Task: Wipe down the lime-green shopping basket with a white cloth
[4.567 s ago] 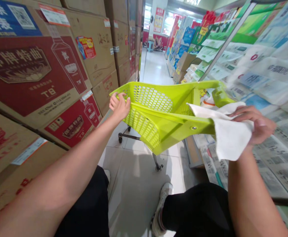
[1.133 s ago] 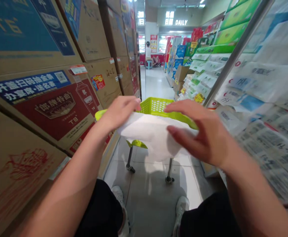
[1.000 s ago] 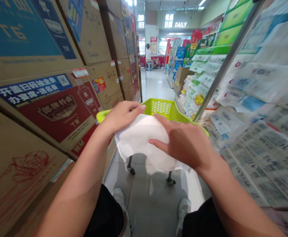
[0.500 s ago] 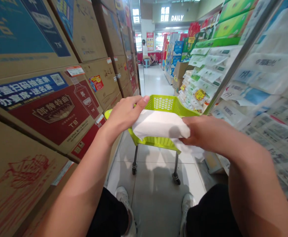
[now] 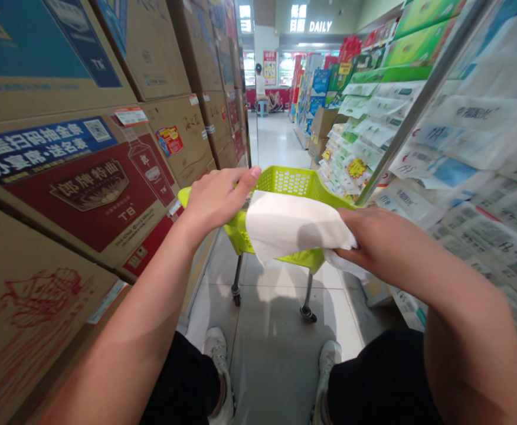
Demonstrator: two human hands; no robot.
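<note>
A lime-green plastic shopping cart point(image 5: 290, 183) on wheels stands upright in the aisle just ahead of my feet. A folded white cloth point(image 5: 291, 227) lies over its near rim. My right hand point(image 5: 373, 242) is closed on the cloth's right end. My left hand point(image 5: 218, 195) has its fingers stretched out, flat beside the cloth's left edge above the cart's near left corner; whether it touches the cloth I cannot tell.
Stacked cardboard cartons point(image 5: 85, 177) with red and blue labels wall the left side. Shelves of packaged goods point(image 5: 462, 147) behind a slanted metal post point(image 5: 413, 100) line the right. The tiled aisle point(image 5: 276, 136) runs ahead, where a person point(image 5: 260, 82) stands far off.
The cart went from tipped on its side to upright on its wheels. Both hands folded the cloth; now the right hand holds it on the rim and the left has let go.
</note>
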